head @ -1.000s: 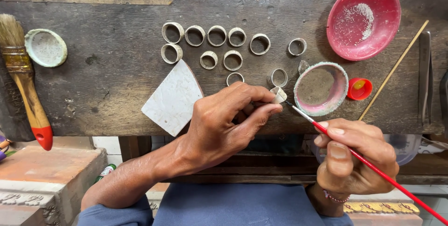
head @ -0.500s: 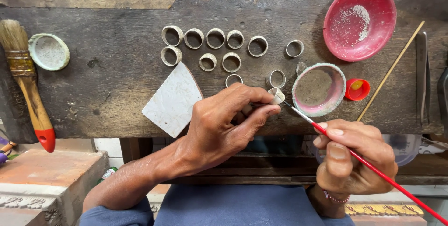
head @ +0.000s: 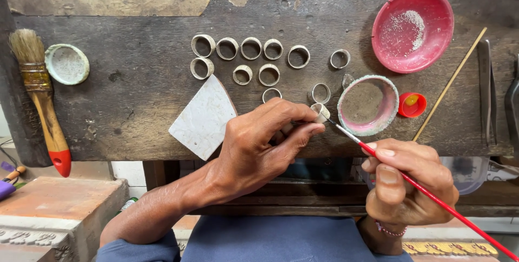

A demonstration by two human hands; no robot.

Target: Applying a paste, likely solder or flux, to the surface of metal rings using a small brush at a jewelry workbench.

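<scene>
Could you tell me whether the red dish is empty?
No, the red dish holds a patch of pale grains near its top right.

We find open bench (head: 135, 94) between the white tile (head: 203, 118) and the big brush (head: 42, 100). Ahead, rows of rings (head: 250, 59) crowd the way; to the right, the crusted dish (head: 368, 104), red cap (head: 412, 104) and stick (head: 450, 84) hem us in.

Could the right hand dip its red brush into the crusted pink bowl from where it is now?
Probably yes. The right hand holds the red brush with its tip at the ring pinched by the left hand. The crusted pink bowl sits just beside that tip, uncovered, with nothing between.
</scene>
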